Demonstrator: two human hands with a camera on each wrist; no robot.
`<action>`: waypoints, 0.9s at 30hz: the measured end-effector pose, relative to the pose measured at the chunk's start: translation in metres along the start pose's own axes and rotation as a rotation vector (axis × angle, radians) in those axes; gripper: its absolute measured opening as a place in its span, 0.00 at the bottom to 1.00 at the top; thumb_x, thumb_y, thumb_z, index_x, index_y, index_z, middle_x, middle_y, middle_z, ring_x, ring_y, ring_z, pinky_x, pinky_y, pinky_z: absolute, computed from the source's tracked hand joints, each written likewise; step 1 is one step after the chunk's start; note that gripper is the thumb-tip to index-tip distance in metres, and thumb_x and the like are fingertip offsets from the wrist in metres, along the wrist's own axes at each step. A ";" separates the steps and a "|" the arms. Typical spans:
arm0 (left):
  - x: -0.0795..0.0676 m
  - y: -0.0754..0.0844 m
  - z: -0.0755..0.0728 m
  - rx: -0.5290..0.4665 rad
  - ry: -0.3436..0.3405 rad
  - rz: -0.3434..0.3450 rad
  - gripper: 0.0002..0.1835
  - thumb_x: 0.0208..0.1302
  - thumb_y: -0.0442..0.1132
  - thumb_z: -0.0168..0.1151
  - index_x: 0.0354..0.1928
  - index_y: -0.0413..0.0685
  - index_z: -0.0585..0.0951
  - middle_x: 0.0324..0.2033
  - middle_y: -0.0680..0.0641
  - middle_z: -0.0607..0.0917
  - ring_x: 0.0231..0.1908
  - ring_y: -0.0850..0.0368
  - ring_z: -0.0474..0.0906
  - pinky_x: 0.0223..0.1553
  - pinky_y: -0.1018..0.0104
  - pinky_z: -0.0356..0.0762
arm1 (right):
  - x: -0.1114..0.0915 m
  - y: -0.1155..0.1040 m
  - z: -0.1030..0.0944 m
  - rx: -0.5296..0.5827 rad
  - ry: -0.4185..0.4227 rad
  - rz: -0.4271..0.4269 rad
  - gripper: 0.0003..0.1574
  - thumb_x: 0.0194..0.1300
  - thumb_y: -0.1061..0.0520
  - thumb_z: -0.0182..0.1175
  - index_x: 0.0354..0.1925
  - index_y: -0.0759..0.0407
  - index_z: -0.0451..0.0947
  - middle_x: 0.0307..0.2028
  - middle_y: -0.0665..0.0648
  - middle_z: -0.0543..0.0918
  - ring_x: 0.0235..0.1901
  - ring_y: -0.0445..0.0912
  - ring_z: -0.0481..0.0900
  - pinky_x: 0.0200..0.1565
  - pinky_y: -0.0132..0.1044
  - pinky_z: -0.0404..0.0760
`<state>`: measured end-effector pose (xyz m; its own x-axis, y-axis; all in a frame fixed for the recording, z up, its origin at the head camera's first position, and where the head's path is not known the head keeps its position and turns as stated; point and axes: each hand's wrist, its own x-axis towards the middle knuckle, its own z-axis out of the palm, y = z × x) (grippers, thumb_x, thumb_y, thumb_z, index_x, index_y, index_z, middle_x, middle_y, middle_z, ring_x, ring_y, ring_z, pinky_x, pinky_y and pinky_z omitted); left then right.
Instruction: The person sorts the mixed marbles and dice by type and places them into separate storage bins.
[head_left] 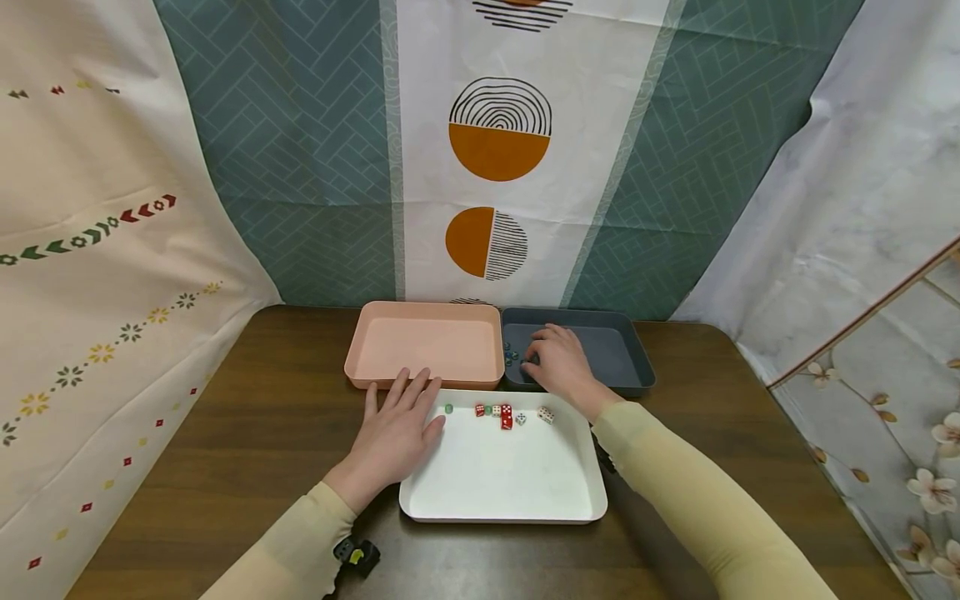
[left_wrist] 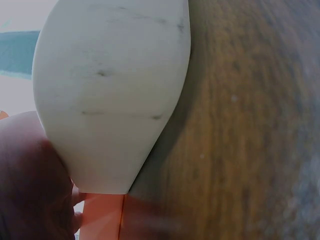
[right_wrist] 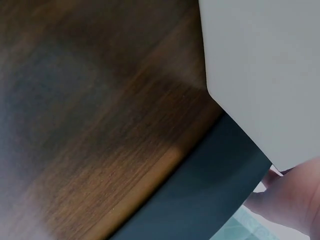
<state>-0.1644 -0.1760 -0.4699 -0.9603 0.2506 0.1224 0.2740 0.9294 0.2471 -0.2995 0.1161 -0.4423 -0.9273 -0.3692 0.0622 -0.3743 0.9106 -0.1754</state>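
My left hand (head_left: 397, 429) lies over the left edge of the white tray (head_left: 502, 492) with its fingers spread, the fingertips near the pink tray (head_left: 423, 340). Over the dark blue-grey tray (head_left: 607, 346), my right hand (head_left: 561, 360) reaches down with bent fingers, close beside several small bluish dice (head_left: 510, 354). Whether it pinches a die is hidden. Along the far part of the white tray sit a green die (head_left: 448, 408), several red dice (head_left: 507, 422) and white dice (head_left: 545, 414). In the wrist views only parts of the left hand (left_wrist: 32, 180) and right hand (right_wrist: 295, 195) show.
All three trays stand on a dark wooden table (head_left: 247, 417), pink and dark side by side behind the white one. Patterned cloths (head_left: 315, 150) hang behind and on both sides. A black device (head_left: 358, 557) sits at the left wrist.
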 end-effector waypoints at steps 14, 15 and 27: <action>0.000 -0.001 0.000 -0.012 -0.015 -0.001 0.37 0.87 0.57 0.54 0.87 0.49 0.63 0.87 0.43 0.59 0.87 0.37 0.45 0.78 0.20 0.39 | 0.008 0.000 0.006 -0.021 -0.019 0.006 0.11 0.78 0.51 0.72 0.50 0.55 0.94 0.73 0.62 0.79 0.82 0.61 0.61 0.82 0.63 0.53; 0.000 -0.001 0.001 -0.012 -0.015 -0.001 0.37 0.87 0.57 0.54 0.87 0.49 0.63 0.87 0.43 0.59 0.87 0.37 0.45 0.78 0.20 0.39 | 0.009 0.000 0.006 -0.022 -0.019 0.007 0.10 0.78 0.51 0.72 0.49 0.55 0.94 0.73 0.62 0.80 0.82 0.61 0.61 0.82 0.63 0.53; 0.000 0.000 -0.001 -0.004 -0.007 -0.007 0.37 0.86 0.57 0.56 0.87 0.50 0.64 0.86 0.43 0.60 0.86 0.37 0.47 0.78 0.21 0.41 | 0.010 -0.003 0.008 -0.033 -0.010 0.012 0.09 0.77 0.51 0.72 0.47 0.53 0.94 0.72 0.61 0.80 0.82 0.60 0.61 0.82 0.64 0.52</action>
<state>-0.1640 -0.1759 -0.4687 -0.9625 0.2461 0.1140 0.2676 0.9301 0.2516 -0.3078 0.1081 -0.4485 -0.9318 -0.3594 0.0506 -0.3629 0.9206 -0.1440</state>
